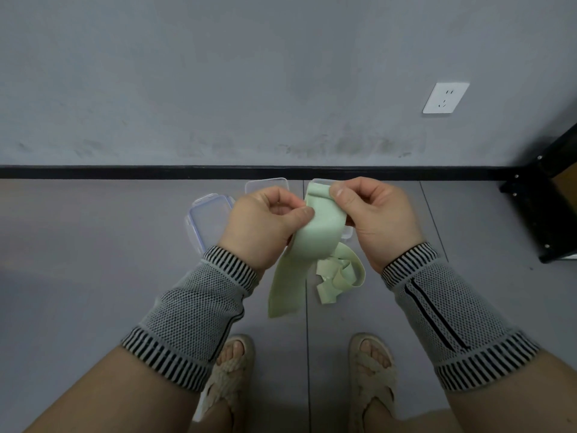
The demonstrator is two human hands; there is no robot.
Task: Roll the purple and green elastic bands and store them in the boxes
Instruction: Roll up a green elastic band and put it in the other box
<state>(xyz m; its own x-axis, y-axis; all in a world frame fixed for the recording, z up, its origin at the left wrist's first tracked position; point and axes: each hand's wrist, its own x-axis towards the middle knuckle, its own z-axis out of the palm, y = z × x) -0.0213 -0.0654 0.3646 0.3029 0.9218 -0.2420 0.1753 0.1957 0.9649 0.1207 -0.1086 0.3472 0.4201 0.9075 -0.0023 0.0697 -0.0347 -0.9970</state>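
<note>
Above the grey floor (93, 276), one green elastic band (315, 232) is held: its folded top end is pinched by the right hand (371, 214), its edge by the left hand (265, 223). The loose tail hangs to the floor; it could twist, or the first turn slip, making the roll uneven. Counted: one green band, three clear box parts (209, 220), no purple band visible.

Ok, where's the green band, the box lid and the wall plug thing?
green band (315, 232): head view, on the wide flat part between the hands.
box lid (207, 218): head view, on its clear middle.
wall socket (446, 97): head view, on its white face.
</note>
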